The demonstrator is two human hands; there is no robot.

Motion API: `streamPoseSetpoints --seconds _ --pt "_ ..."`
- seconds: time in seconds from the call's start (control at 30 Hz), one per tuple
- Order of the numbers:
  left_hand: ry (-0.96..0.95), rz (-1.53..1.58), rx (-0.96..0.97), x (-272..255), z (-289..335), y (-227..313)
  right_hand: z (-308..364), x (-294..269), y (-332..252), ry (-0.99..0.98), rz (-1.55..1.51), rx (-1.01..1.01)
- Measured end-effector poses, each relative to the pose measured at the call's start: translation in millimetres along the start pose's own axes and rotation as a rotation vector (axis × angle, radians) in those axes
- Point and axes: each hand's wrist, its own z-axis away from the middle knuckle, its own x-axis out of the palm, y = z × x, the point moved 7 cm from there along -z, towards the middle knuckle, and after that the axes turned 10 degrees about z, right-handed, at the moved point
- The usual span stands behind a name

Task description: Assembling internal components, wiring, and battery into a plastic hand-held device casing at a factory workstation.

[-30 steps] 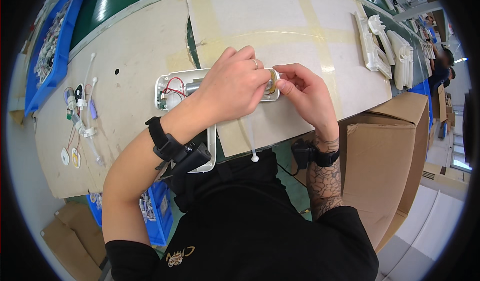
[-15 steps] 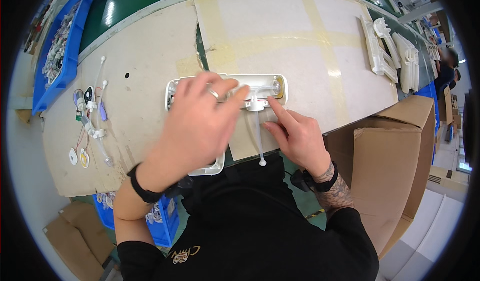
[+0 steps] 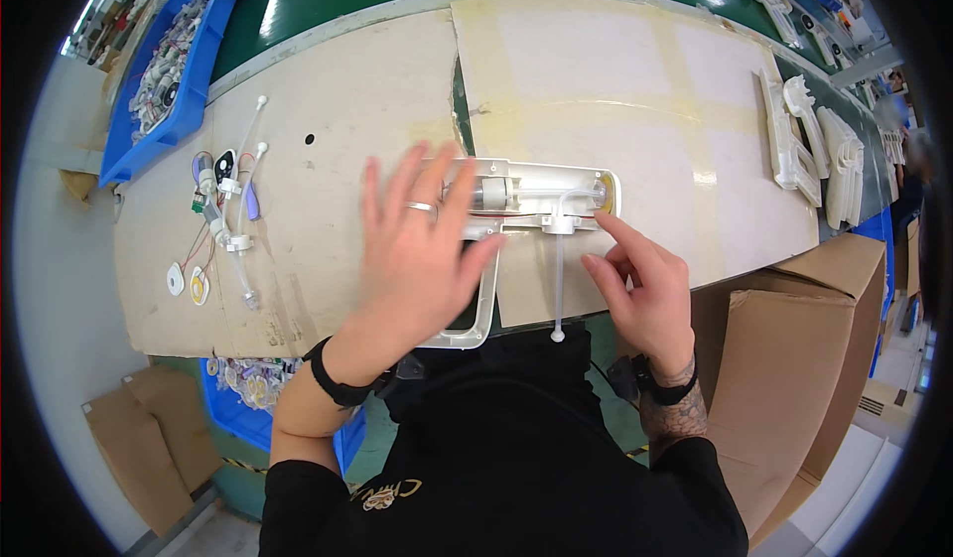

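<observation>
A white plastic housing [image 3: 541, 173], hollow side up, lies on the bench in front of me. It holds a clear-and-grey cylinder [image 3: 489, 194] and a bent clear tube. A thin white tube [image 3: 559, 289] runs from a white fitting [image 3: 559, 224] on the near rim toward me, ending in a round tip. My left hand [image 3: 422, 244], a ring on one finger, is over the housing's left end, fingers spread and partly blurred, hiding that part. The index fingertip of my right hand [image 3: 645, 284] is at the near rim beside a red wire; thumb and index are apart, nothing between them.
At the left lies another pump-like assembly [image 3: 223, 200] with wires, tubes and two small discs [image 3: 199, 284]. Blue bins [image 3: 213, 51] of parts stand at the far left and below the bench. White housings [image 3: 844, 165] lie at the right, above an open cardboard box [image 3: 784, 388].
My left hand has opened from bent fingers over the housing's middle to spread fingers farther left on it, uncovering the cylinder. The whole view has shifted; my right index finger stays by the rim.
</observation>
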Motion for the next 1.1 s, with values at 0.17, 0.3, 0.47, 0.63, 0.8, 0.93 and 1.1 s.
streamPoseSetpoints --seconds 0.17,0.3,0.47,0.63,0.8,0.93,1.1 --pt "0.012 -0.231 -0.146 -5.5 13.7 -30.0 9.4 11.1 -43.3 -0.03 -0.093 -0.3" --pt "0.033 -0.136 -0.143 -3.1 11.7 -36.1 20.8 40.2 -73.9 -0.138 -0.107 -0.484" --pt "0.069 -0.102 -0.099 -7.1 2.6 -35.5 35.0 63.9 -90.4 -0.187 0.011 -0.545" --pt "0.002 -0.118 -0.099 -1.7 2.4 -43.5 33.3 74.8 -91.4 -0.238 0.067 -0.544" --pt "0.081 0.011 -0.112 -20.4 1.2 -42.4 30.7 79.2 -87.5 -0.222 0.147 -0.584" --pt "0.318 0.357 -0.237 -39.3 30.2 -59.8 13.2 59.3 -79.1 -0.269 0.203 -0.572" --pt "0.379 0.396 -0.34 -35.5 70.7 -72.5 -30.8 23.8 -39.6 -0.219 0.337 -0.464"
